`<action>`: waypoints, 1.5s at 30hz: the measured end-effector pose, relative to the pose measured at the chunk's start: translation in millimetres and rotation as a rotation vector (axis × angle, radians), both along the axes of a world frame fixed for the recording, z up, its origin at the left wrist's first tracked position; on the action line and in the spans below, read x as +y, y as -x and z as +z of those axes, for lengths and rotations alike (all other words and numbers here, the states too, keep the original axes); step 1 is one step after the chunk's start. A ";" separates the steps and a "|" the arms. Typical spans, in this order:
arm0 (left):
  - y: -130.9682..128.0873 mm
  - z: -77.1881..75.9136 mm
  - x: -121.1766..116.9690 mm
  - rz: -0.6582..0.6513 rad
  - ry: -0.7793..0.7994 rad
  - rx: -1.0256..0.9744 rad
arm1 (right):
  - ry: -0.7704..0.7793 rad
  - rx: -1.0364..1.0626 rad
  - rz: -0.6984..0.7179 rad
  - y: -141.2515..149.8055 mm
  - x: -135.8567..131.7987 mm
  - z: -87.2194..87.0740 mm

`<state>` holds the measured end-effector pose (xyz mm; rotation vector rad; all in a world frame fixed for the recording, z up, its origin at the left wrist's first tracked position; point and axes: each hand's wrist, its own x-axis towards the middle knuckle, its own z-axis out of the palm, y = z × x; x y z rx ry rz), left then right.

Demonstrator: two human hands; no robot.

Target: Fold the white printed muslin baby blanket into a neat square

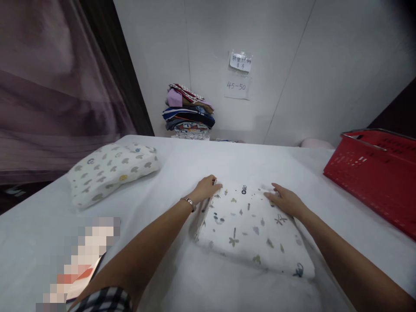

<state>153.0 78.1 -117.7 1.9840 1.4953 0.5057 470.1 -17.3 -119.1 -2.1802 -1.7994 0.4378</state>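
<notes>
A folded white cloth (247,225) printed with small grey, green and blue figures lies on the table in front of me. My left hand (207,189) is at its far left corner, thumb on top and the other fingers bent round the edge, partly hidden. Across from it, my right hand (287,200) rests at the far right corner with thumb and forefinger apart, the thumb touching the top; its remaining fingers are mostly hidden. A bracelet circles my left wrist.
A white patterned cushion-like bundle (113,173) lies at the left. At the right stands a red plastic basket (373,173) with a metal handle. Behind the table's far edge rises a stack of folded fabrics (188,113). A blurred-out flat object (87,255) lies near left.
</notes>
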 end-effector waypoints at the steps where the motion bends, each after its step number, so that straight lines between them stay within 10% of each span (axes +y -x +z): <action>1: -0.6 1.9 -1.2 0.001 -0.003 -0.006 | 0.018 0.058 -0.039 -5.3 -0.7 -1.1; 12: 3.5 25.3 -64.9 -0.131 -0.162 -0.479 | -0.341 0.920 -0.270 -2.2 -35.0 -1.0; 16: 3.4 36.1 -86.0 -0.088 -0.209 -0.630 | -0.240 1.211 -0.273 13.4 -43.1 8.9; 26: 70.5 94.1 -197.7 -0.002 -0.219 -0.742 | -0.157 1.197 0.108 12.0 -146.9 64.0; 29: 66.0 84.7 -160.4 0.170 0.002 -0.704 | -0.090 1.142 0.109 13.1 -135.6 62.8; 36: 11.2 0.9 -24.0 0.304 0.214 -0.511 | -0.026 0.728 -0.246 25.2 -28.4 16.4; 45: 12.9 -13.3 -10.5 0.238 0.075 -0.369 | -0.192 0.395 -0.238 16.7 -21.4 -1.8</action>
